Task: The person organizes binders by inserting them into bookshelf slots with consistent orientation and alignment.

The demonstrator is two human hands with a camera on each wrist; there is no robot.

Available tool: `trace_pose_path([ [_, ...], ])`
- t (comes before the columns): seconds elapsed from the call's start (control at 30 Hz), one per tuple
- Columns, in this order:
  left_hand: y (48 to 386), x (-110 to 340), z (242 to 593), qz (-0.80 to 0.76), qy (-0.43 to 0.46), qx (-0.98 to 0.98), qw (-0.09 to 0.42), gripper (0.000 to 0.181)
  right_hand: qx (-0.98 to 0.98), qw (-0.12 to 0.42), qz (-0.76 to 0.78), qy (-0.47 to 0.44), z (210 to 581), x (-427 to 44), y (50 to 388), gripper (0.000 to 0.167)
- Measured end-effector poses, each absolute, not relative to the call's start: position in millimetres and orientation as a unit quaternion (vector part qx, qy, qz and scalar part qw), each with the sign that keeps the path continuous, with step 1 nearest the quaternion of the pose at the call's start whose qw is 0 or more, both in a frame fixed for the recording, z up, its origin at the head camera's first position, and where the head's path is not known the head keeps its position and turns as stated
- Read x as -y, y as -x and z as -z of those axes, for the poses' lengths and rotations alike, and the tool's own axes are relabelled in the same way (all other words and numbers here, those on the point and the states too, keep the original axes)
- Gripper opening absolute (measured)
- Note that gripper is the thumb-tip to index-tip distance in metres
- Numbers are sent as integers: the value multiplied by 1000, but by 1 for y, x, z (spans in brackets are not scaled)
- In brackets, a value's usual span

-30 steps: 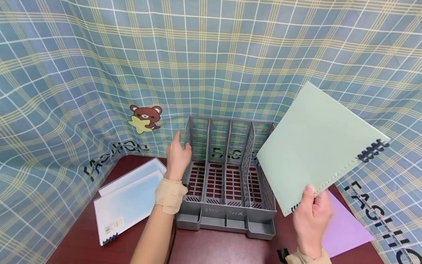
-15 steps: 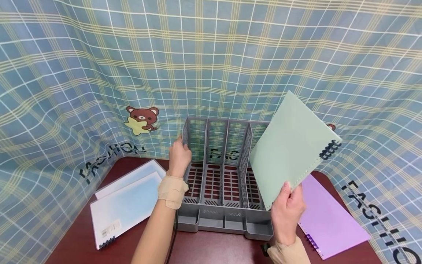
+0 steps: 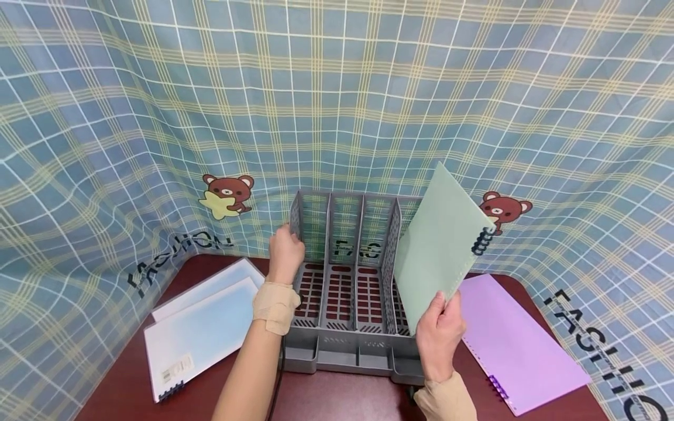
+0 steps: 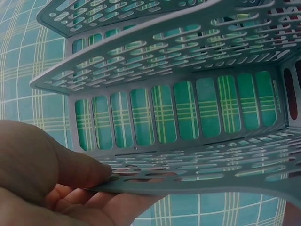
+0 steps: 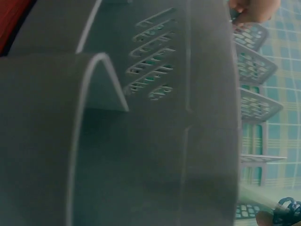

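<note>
A grey desktop file organizer (image 3: 363,339) with upright dividers stands mid-table. My left hand (image 3: 286,254) grips its left side panel (image 4: 202,181); in the left wrist view the thumb (image 4: 89,172) lies on the inner face and the fingers pass behind. My right hand (image 3: 441,333) holds a pale green notebook (image 3: 442,234) by its lower bound edge, thumb on the cover. Dark binding rings (image 3: 482,241) show at its right. The notebook stands tilted at the rightmost compartment, hiding much of it; whether its bottom touches the base cannot be seen.
Two blue-white notebooks (image 3: 200,333) overlap on the left of the dark red table (image 3: 347,403). A purple notebook (image 3: 521,345) lies to the right. A plaid curtain (image 3: 337,88) closes off the back and sides. A black cable (image 3: 277,380) runs beside the left forearm.
My right hand has brought the green notebook left and lower, from beside the organizer to its rightmost compartment, turning it more edge-on. My left hand has closed from an extended finger onto the side panel.
</note>
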State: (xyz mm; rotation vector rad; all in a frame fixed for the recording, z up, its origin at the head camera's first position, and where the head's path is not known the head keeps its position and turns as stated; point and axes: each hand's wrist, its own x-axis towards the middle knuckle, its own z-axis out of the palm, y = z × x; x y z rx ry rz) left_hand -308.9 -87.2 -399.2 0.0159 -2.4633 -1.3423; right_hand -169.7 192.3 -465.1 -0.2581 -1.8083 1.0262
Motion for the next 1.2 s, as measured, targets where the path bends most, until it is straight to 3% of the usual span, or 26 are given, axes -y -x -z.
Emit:
trace_pose_path([
  [0.63,303,86,409,482,-17,863,153,50,770,466,-420,115,495,-180,176,15],
  [0.97,307,87,402,455,-10,869,191,42,792,434,-412,121,491,-177,178,19],
  [1.2,308,86,400,464,-17,869,170,47,817,408,-389,121,487,-178,177,13],
])
